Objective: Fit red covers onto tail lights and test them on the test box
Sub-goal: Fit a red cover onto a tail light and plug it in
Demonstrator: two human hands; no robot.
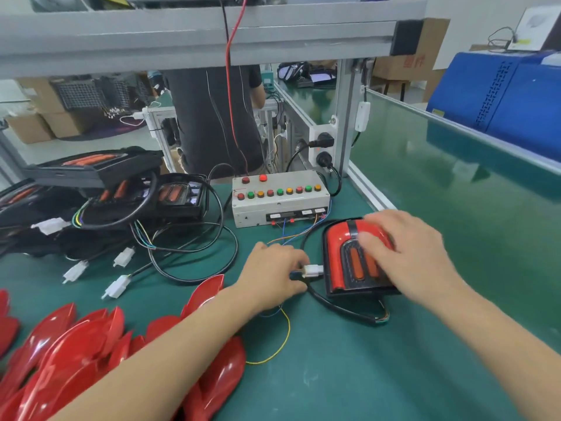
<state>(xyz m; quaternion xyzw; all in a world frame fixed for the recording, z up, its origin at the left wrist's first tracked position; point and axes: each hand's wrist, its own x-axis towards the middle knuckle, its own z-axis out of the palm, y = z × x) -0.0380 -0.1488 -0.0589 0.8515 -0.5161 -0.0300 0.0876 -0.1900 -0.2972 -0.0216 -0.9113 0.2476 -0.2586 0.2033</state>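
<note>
Fingers (291,262) of the left hand (270,273) pinch the white plug (313,271) just beside the tail light (352,259), which lies on the green surface (349,369) with its red cover (337,238) fitted. Right hand (406,253) rests on top of the light, fingers spread and slightly curved over it. Test box (279,199) stands just behind, its thin wires running toward the plug. Loose covers (76,354) are heaped at the left, with more lights (127,192) behind them.

Green bench mat (425,208), grey aluminium frame (182,34) — cardboard boxes (30,126) behind
</note>
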